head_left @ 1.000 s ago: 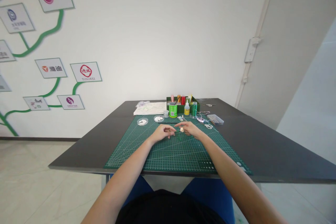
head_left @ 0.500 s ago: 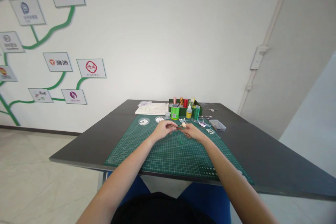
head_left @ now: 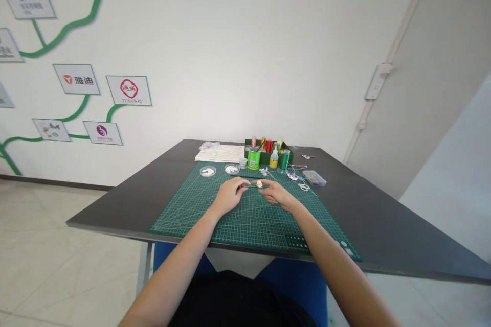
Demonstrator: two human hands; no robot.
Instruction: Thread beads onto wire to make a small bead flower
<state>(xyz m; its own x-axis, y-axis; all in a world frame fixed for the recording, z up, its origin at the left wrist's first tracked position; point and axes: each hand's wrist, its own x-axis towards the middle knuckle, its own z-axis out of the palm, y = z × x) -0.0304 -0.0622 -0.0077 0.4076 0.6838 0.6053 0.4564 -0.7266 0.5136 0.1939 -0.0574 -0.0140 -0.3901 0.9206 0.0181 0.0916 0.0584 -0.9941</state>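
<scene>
My left hand (head_left: 229,195) is closed, pinching the green stem of a small artificial flower (head_left: 260,184) with a cream-white head. My right hand (head_left: 276,195) is closed at the flower's head end, thumb and fingers around it; its exact contact is too small to make out. The stem points left into my left hand, and both hands are just above the green cutting mat (head_left: 230,232). A small green scrap (head_left: 260,199) shows below the flower, by my right fingers. Behind the hands, a thin dark stick (head_left: 247,177) lies across the mat.
Two round dishes, a left one (head_left: 207,171) and a right one (head_left: 231,169), sit at the mat's back. Beside them stand a green can (head_left: 253,158), a glue bottle (head_left: 273,159) and a thread box (head_left: 287,156). White-handled scissors (head_left: 304,187) and a plastic case (head_left: 315,179) lie right.
The flower has come away from my right palm side and lies more level, shifted slightly left. My hands have moved a little left, and the view has tipped down slightly.
</scene>
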